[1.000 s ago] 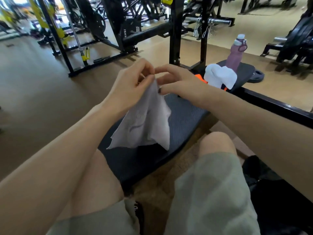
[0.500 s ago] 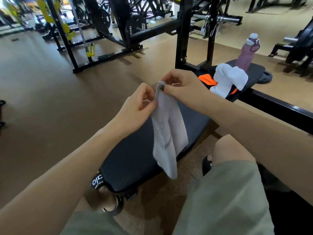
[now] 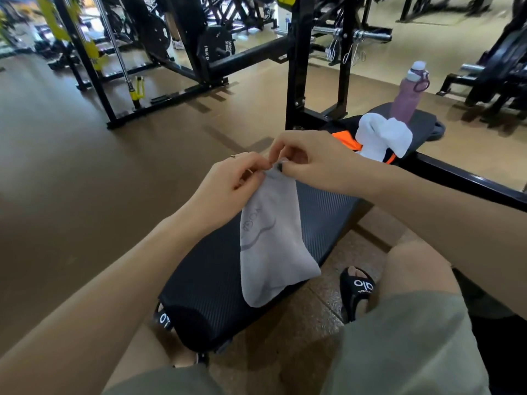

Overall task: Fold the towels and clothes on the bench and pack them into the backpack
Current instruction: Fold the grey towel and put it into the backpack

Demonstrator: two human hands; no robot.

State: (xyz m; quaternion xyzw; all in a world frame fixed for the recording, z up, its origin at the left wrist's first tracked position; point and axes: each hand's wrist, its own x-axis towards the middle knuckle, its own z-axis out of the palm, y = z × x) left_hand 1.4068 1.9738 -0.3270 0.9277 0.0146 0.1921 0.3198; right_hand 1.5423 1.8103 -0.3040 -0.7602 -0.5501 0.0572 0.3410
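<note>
While both hands (image 3: 278, 166) pinch its top edge, the grey towel (image 3: 271, 246) hangs above the bench (image 3: 205, 280).

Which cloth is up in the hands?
The grey cloth, pinched at its top by both hands. The white towel lies on the bench.

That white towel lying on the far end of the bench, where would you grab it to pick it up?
Probably from above, at the bunched hump of the white towel. It lies crumpled over an orange garment, so no flat edge shows. The bottle stands just behind, so come from the near side.
</note>
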